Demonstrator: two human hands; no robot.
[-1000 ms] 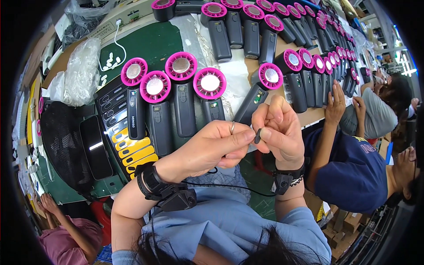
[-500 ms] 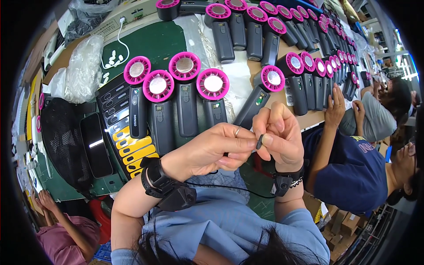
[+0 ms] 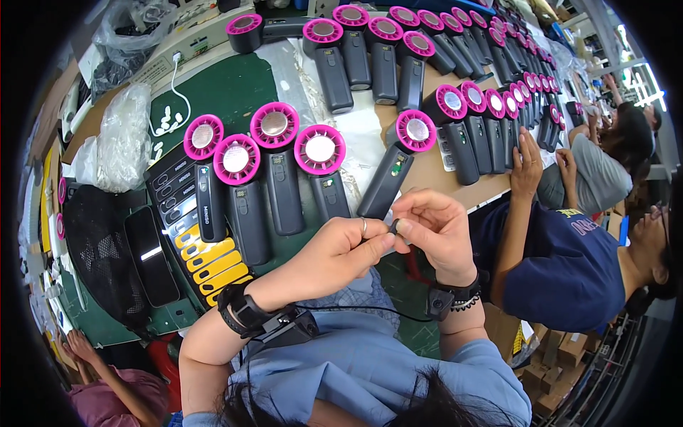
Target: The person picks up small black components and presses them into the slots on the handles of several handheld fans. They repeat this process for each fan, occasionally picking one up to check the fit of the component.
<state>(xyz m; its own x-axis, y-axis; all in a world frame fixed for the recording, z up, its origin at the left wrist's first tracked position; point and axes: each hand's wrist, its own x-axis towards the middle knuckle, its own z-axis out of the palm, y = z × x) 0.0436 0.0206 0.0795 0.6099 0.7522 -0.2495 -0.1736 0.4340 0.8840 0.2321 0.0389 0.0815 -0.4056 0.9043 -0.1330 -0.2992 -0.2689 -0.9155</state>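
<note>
Between the fingertips of both hands is a small dark grey piece [image 3: 393, 227], mostly covered, so its kind cannot be made out. My left hand [image 3: 345, 249], with a ring on one finger, pinches it from the left. From the other side, the thumb and fingers of my right hand [image 3: 435, 238] close on it. Just beyond them lies a dark grey handheld fan [image 3: 386, 181] with a pink ringed head, its body slanting toward my hands. Several similar fans [image 3: 286, 192] lie to the left, partly on a sheet of black and yellow stickers [image 3: 213, 260].
Rows of more pink-headed fans [image 3: 385, 67] fill the table's far side and right. A black phone [image 3: 151, 256] and black mesh bag [image 3: 99, 249] lie left, below clear plastic bags [image 3: 122, 139]. A white cable [image 3: 186, 107] runs near small white pieces. A co-worker's hand [image 3: 526, 164] rests at the right.
Both hands have moved slightly left and nearer to me, still pinching the dark piece. The whole view has shifted, so the near fans appear further left and lower.
</note>
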